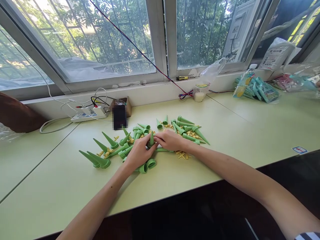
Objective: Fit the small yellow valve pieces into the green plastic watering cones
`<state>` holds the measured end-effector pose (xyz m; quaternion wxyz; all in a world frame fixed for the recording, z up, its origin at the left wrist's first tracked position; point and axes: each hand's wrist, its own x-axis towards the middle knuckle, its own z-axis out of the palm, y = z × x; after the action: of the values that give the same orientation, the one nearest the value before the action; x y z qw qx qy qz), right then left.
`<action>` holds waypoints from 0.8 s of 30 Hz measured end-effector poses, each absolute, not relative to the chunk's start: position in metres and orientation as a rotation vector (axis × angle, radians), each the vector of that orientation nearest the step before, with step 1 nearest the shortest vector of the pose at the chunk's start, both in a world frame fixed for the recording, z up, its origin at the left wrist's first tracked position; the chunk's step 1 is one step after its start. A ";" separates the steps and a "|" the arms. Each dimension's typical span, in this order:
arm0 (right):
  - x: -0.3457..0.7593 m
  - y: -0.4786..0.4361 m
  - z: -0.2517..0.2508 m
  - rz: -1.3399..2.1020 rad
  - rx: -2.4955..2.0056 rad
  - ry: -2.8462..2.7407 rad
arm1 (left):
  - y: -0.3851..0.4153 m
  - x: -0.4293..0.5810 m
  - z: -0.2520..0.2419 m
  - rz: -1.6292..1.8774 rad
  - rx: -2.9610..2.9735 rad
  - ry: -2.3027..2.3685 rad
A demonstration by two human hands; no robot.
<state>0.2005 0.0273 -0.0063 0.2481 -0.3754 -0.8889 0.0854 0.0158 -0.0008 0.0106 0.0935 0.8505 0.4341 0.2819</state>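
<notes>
The green cones (pixel 103 162) look like smooth plastic, the tabletop (pixel 225 130) faintly glossy.

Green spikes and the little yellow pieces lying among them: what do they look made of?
Green spikes: probably molded plastic, satin finish, judging by uniform color and soft highlights. Yellow pieces: likely plastic too, matte-looking, evenly colored, but too small to be sure.

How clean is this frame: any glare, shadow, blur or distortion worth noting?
Head view: daylight through the windows washes out patches of foliage; head view, bottom: near-black shade below the table; head view, far right: plastic packaging looks soft; head view, centre: left hand and right hand fairly clear, dark rectangular item pixelated.
</notes>
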 end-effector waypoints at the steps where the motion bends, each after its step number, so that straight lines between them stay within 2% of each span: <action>1: 0.200 0.027 -0.006 0.234 -1.027 -2.425 | -0.001 0.016 0.011 0.830 2.523 1.291; 24: 0.199 0.018 0.007 0.299 -1.101 -2.479 | 0.003 0.014 0.012 0.735 2.526 1.293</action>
<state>0.1990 0.0184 0.0071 0.2050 -0.3948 -0.8892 0.1071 0.0140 0.0030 0.0120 0.1050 0.8569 0.4387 0.2494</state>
